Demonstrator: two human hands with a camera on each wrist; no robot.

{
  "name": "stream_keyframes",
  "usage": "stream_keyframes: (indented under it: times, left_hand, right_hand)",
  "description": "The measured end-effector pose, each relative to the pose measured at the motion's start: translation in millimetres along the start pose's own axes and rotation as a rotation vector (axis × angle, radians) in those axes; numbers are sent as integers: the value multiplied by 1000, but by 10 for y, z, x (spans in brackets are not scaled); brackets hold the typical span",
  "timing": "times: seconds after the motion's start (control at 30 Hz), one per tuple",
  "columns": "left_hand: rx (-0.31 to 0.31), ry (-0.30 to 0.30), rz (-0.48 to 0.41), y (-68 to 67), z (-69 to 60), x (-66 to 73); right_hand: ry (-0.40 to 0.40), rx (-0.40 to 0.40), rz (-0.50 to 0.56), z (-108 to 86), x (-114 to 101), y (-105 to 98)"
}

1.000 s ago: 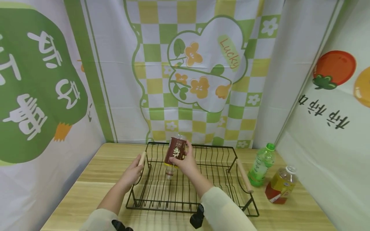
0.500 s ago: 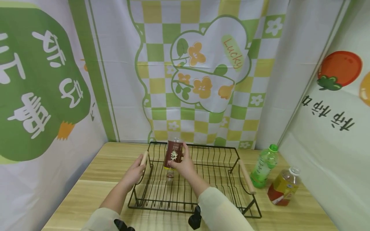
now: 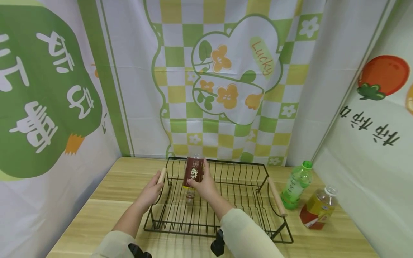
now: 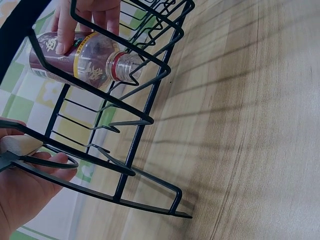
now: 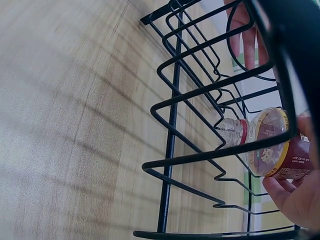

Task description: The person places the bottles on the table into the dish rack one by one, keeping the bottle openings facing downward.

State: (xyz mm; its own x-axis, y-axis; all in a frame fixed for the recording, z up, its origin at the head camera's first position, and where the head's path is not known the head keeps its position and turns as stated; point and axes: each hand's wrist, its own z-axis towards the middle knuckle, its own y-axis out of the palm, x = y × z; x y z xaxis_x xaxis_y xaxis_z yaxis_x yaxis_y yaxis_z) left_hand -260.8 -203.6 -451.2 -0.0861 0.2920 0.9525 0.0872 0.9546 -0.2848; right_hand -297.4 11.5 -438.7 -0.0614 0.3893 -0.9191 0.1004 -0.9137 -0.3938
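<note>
A black wire rack (image 3: 226, 182) with wooden side handles stands on the table. My left hand (image 3: 150, 190) grips its left wooden handle (image 3: 162, 175); the left wrist view shows the fingers round that handle (image 4: 21, 145). My right hand (image 3: 206, 184) holds a clear bottle with a dark red label (image 3: 194, 172) by the label, neck down, over the rack's left part. In the right wrist view the bottle's uncapped neck (image 5: 232, 132) is among the rack's wires, and my right hand (image 5: 295, 197) is round the label. Whether the neck touches the wires I cannot tell.
On the table (image 3: 106, 190), right of the rack, stand a green bottle (image 3: 295, 188) with a green cap and a bottle with a yellow and red label (image 3: 317, 209). Printed curtains (image 3: 226, 89) hang behind and at both sides.
Over the last second the bottle has tilted more upright, neck still down, with my right hand turning along. My left hand has kept its grip on the handle. The head view has shifted slightly.
</note>
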Motion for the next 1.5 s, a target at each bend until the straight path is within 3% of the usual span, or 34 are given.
stream_keyframes:
  times: [0.6,0.93,1.5]
  left_hand:
    - [14,10,38,-4,22,-19]
    - [15,7,34,0,8,-13]
    - [3,16,21,3,-18,22]
  right_hand:
    - [-40,-16,-115,41,36,28]
    - [-3,-14,-137,43,24,53]
    - [-49,-9,-78,24,10,47]
